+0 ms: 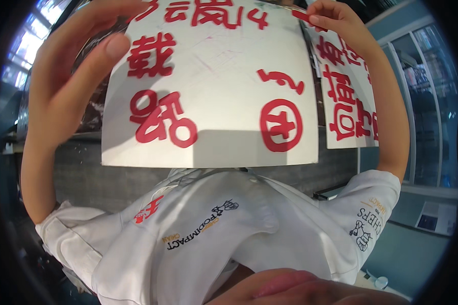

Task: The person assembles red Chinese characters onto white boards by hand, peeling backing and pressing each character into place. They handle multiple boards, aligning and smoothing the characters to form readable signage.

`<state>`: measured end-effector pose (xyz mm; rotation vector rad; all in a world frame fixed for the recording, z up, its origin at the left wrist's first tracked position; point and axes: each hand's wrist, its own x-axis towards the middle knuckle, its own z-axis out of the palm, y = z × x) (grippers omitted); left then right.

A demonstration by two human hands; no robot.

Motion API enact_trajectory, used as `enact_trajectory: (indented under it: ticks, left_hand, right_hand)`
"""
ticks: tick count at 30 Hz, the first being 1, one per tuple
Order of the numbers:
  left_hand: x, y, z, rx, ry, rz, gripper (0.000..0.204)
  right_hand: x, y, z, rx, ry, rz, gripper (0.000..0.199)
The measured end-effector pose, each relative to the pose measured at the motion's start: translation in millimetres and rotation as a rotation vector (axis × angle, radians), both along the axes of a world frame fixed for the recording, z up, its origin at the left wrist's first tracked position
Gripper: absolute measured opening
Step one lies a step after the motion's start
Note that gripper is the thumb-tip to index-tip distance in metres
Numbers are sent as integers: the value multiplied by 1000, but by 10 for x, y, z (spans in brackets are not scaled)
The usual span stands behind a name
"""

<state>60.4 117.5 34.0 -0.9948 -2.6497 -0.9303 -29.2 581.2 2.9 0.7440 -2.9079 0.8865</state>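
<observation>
A white board (pixel 224 101) lies in front of me with thick red characters on it, some of them along its far edge. Over its far left corner is my left hand (pixel 81 66), thumb spread well away from the fingers. The left fingertips reach a red character at the far left and are partly cut off by the frame. At the far right corner my right hand (pixel 336 20) is closed, thumb against fingers, on a small red strip (pixel 301 15). The strip lies over the board's edge.
A second white board (pixel 351 96) with red characters lies to the right, partly hidden by my right forearm. Both boards rest on a dark, shiny surface (pixel 94 109). A grey floor (pixel 112 178) shows below, and glass-fronted cabinets (pixel 422 101) stand on the right.
</observation>
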Motion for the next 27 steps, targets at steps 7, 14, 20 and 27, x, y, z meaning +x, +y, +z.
enact_trajectory:
  ticks: [7,14,20,27]
  left_hand:
    - [-41,243,-87,13,-87,-135,27]
    - [33,215,163,-374,-31,-648,56]
    - [352,165,-34,-729,131,-588,87]
    - [85,781,-305,-399,179,-546,74]
  right_hand:
    - [265,-1685,78,-15,-41,294,16]
    - [756,-1337,372,-29,129,32,20]
    - [1202,-986,651,78,87,-157,17]
    - [1209,-557,223,44,68,69,24]
